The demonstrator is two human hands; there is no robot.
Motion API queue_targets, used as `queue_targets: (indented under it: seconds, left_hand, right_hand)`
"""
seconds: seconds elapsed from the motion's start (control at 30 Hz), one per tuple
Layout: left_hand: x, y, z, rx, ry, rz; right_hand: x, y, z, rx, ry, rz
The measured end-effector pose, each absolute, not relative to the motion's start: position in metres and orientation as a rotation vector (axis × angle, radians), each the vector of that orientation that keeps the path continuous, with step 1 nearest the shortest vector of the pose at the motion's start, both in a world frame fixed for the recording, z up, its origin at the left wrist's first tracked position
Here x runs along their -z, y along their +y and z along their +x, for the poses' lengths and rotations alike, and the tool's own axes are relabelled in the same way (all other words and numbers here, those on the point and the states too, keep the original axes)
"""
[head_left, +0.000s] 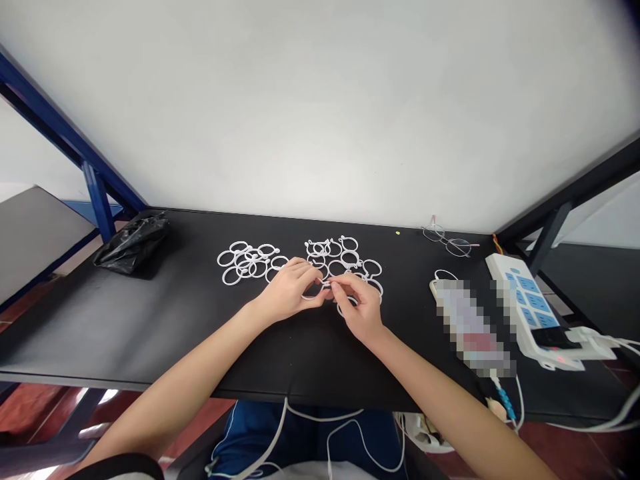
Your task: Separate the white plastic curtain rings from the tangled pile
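My left hand (290, 290) is closed, thumb and fingers pinching a white plastic curtain ring (311, 297) just above the black table. From the other side, my right hand (361, 308) pinches the same ring near its small eyelet, so both sets of fingertips almost meet. The fingers cover much of the ring. Another white ring shows partly under my right hand. Behind the hands lies a loose pile of white rings with small eyelets (350, 257), and to the left sits a second group of such rings (243, 265).
A crumpled black plastic bag (134, 245) lies at the table's left. On the right are eyeglasses (457, 247), a blurred phone-like device (470, 327) with a cable, and a white power strip (530, 303) with plugs. A white wall (320, 120) stands behind the table (200, 347).
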State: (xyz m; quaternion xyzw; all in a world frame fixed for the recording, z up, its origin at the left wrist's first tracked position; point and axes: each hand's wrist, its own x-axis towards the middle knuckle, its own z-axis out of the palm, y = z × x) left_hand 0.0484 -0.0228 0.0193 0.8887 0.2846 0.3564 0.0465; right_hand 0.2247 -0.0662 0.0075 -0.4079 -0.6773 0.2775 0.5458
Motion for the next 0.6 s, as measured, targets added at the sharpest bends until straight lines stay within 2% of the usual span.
queue_targets:
  seconds: [0.6]
  left_hand:
    - [-0.0212, -0.0303, 0.0500, -1.340, 0.658, 2.563]
  right_hand:
    - [-0.0076, -0.0669, 0.2298, -0.523, -2.120, -0.915]
